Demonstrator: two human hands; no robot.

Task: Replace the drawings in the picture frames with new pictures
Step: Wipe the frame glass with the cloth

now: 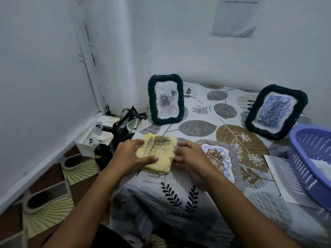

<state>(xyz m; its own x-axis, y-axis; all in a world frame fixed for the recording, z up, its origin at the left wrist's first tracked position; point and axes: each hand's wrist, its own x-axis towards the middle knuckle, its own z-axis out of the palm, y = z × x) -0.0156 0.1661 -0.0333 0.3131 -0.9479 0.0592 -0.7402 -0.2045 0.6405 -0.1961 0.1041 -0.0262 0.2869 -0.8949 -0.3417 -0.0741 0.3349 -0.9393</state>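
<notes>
1. head view: both hands meet on a yellow frame (157, 154) that lies flat near the front left edge of the table (179, 199), which wears a leaf-print cloth.
2. head view: the left hand (132, 156) grips the yellow frame's left side, thumb stretched over its top and fingers curled at the far left edge.
3. head view: the right hand (189, 156) has its fingers curled together against the frame's right edge, pinching there; what sits under the fingertips is too blurred to tell.
4. head view: a grey frame (220, 156) with a blue scribble lies flat just right of the right hand, partly hidden by the wrist.
5. head view: a dark green frame with a rose picture (165, 99) stands upright at the back left; a second dark green frame with a blue scribble (275, 111) leans at the back right.
6. head view: a purple basket (311, 158) sits at the right edge, with loose printed sheets (279, 174) under and beside it.
</notes>
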